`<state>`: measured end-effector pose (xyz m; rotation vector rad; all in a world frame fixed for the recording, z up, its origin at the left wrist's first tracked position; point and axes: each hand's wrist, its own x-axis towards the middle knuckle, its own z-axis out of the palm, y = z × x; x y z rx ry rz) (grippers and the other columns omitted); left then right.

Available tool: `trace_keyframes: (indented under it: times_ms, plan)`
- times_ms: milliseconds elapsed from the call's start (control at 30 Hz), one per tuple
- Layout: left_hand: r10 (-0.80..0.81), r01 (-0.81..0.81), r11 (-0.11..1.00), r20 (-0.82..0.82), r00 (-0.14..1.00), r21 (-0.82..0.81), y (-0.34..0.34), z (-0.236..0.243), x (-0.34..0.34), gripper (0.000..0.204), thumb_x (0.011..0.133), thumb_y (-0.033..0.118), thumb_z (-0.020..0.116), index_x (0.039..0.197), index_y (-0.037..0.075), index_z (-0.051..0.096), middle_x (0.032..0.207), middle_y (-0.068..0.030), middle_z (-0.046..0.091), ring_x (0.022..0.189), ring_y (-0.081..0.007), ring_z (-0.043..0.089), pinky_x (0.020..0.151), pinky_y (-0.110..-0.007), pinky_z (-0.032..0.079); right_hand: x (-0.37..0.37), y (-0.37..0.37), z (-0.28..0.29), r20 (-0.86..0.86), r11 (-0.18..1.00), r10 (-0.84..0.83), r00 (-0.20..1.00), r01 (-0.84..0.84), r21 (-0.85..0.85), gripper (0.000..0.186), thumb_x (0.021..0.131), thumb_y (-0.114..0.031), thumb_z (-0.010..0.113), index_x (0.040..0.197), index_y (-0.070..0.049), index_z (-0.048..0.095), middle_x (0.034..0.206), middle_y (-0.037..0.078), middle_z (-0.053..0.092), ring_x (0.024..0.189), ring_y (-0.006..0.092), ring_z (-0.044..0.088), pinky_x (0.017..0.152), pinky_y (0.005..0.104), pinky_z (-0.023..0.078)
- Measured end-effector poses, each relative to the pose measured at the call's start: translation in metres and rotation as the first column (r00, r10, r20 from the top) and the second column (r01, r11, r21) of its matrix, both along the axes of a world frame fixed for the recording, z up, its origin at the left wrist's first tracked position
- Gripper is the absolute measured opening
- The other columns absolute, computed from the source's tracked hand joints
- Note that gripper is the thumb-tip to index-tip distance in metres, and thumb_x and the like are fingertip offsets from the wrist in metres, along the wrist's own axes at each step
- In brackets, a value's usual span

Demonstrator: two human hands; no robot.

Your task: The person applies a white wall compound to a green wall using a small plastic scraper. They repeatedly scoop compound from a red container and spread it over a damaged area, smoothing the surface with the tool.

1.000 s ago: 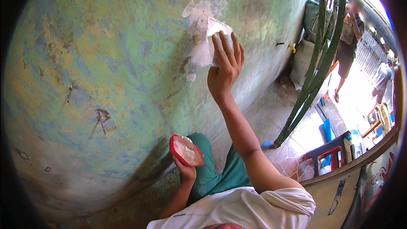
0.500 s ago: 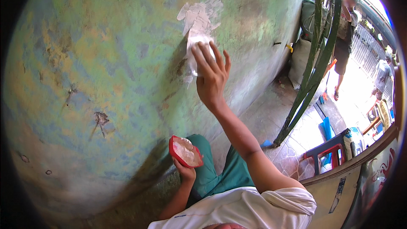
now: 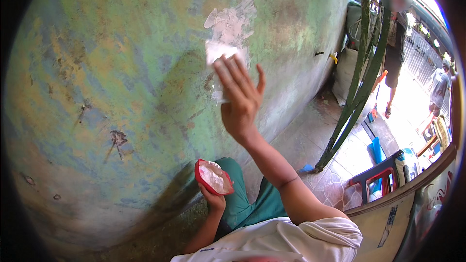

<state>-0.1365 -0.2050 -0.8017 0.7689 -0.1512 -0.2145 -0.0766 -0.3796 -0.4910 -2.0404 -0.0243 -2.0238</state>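
Observation:
My right hand [image 3: 240,99] is raised to the wall, its fingers long and pressed over a thin flat white putty spreader [image 3: 217,52]. The hand hides part of the spreader, and the fingers are slightly blurred. Just above it, a rough whitish-pink patch of putty [image 3: 232,23] is smeared on the mottled green wall [image 3: 160,97]. Lower down, beside my bent knee, my left hand [image 3: 212,198] grips a red bowl [image 3: 198,173] from below. Pale putty [image 3: 213,177] lies inside this bowl.
Green slanting poles [image 3: 357,87] stand to the right, in front of pale sacks [image 3: 343,75]. A yellow tap [image 3: 333,58] juts from the wall. Beyond are a standing person [image 3: 395,43] and a dark stool-like frame [image 3: 376,177] on the tiled floor.
The spreader has turned, and its broad white face now shows left of my right fingertips. My left hand keeps the red bowl by my knee. The person at the right has shifted slightly.

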Motion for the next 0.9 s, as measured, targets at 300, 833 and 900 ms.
trace_keyframes:
  times_ms: [300,833,900]
  plan:
    - [-0.071,0.060,0.991,0.094,0.993,0.118,0.008,0.003,-0.003,0.070,0.105,0.064,0.021,0.159,0.019,0.021,0.158,-0.0091,0.034,0.138,-0.0367,0.045,0.093,-0.065,0.053,0.035,-0.037,0.026,-0.096,0.997,-0.066,0.993,0.062,-0.045,0.060,0.088,0.010,0.055,0.138,-0.021,0.063,0.142,0.002,0.063,0.136,0.0268,0.055,0.119,0.0538,0.027]
    - [-0.103,0.103,0.995,0.091,0.990,0.001,0.007,0.002,-0.002,0.073,0.105,0.065,0.018,0.160,0.018,0.020,0.157,-0.0103,0.035,0.138,-0.0366,0.045,0.094,-0.065,0.053,0.016,-0.021,0.005,-0.098,0.996,0.036,0.995,-0.044,-0.074,0.052,0.090,0.007,0.057,0.133,-0.021,0.068,0.132,0.005,0.068,0.129,0.0235,0.061,0.119,0.0499,0.027]
    - [-0.112,0.108,0.993,0.083,0.990,0.051,0.008,0.003,-0.003,0.075,0.104,0.067,0.018,0.160,0.018,0.020,0.157,-0.0107,0.034,0.138,-0.0370,0.045,0.093,-0.065,0.054,0.010,-0.030,0.004,-0.001,0.996,0.062,0.998,-0.062,-0.059,0.051,0.090,0.006,0.058,0.132,-0.021,0.069,0.130,0.004,0.070,0.127,0.0223,0.062,0.119,0.0488,0.027]
